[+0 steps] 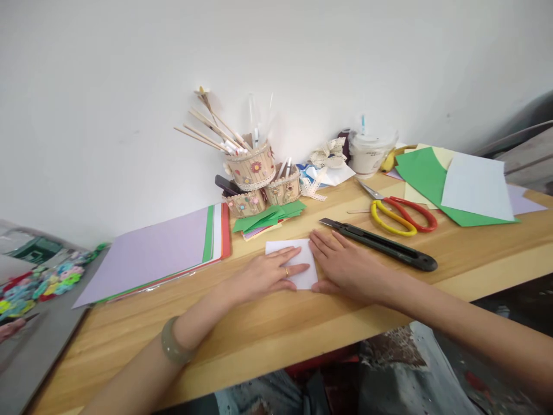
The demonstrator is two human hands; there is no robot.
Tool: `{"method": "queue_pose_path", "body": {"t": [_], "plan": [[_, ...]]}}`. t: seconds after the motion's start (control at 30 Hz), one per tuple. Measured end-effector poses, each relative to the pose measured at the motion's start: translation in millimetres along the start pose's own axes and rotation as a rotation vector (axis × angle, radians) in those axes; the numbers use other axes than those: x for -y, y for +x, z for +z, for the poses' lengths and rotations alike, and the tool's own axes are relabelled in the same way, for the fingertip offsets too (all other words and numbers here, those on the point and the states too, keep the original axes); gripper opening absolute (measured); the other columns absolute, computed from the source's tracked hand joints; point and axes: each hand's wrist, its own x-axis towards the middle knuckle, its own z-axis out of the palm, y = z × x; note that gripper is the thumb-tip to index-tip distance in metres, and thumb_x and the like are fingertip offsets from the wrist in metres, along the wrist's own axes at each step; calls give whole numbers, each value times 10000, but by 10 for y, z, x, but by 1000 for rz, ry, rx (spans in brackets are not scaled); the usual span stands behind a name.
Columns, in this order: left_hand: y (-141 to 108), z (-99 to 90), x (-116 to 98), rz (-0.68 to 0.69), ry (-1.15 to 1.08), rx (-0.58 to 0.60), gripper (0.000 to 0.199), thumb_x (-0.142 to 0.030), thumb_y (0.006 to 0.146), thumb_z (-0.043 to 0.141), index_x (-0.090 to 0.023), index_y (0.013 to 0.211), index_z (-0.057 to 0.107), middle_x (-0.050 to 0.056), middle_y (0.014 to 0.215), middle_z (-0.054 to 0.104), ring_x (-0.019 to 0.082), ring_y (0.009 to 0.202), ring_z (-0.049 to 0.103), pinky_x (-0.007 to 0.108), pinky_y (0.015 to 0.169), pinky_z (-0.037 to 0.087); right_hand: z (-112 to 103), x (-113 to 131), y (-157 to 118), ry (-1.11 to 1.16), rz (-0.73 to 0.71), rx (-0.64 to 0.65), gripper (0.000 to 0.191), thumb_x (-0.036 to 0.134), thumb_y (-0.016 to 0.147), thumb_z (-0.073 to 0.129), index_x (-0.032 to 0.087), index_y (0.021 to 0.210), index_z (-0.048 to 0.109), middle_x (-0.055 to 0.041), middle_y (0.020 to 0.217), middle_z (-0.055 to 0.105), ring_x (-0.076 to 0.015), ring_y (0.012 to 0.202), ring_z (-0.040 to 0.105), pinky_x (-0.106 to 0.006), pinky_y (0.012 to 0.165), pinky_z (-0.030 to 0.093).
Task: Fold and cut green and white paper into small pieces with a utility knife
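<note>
A small white piece of paper lies flat on the wooden table, near its front edge. My left hand rests on the paper with its fingers spread, a ring on one finger. At the paper's right edge my right hand lies flat, its fingertips touching the border and its thumb stretched out. Just beyond the right hand is a dark utility knife with its blade tip showing. Behind the knife lie scissors with one yellow and one red handle. Several green paper pieces are piled behind the white paper.
On the left lies a stack of coloured sheets, lilac on top. Decorated wooden holders with sticks and pens stand by the wall. A lidded cup and loose green sheets are at the right. A person's hand shows far left.
</note>
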Motion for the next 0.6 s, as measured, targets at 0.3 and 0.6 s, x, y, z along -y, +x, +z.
{"method": "queue_pose_path", "body": {"t": [0.3,0.6], "plan": [[-15,4,-189,-81,177,-10,409,-447,955,467,-329,1344,510,101,1470,429,304,1352,394,448,1001,455,-132,-318,-276,-31,151,-71,635,556,927,352,89,1334,491,-187,1336,539,-269,1264,465,-417,1009,390],[-27,23,-215,-126,146,-52,513,-551,913,493,-257,1332,538,96,1431,478,296,1298,471,425,1003,461,-116,-501,-570,-132,377,-124,435,327,958,280,70,1120,592,-175,955,617,-305,939,587,-448,783,485]]}}
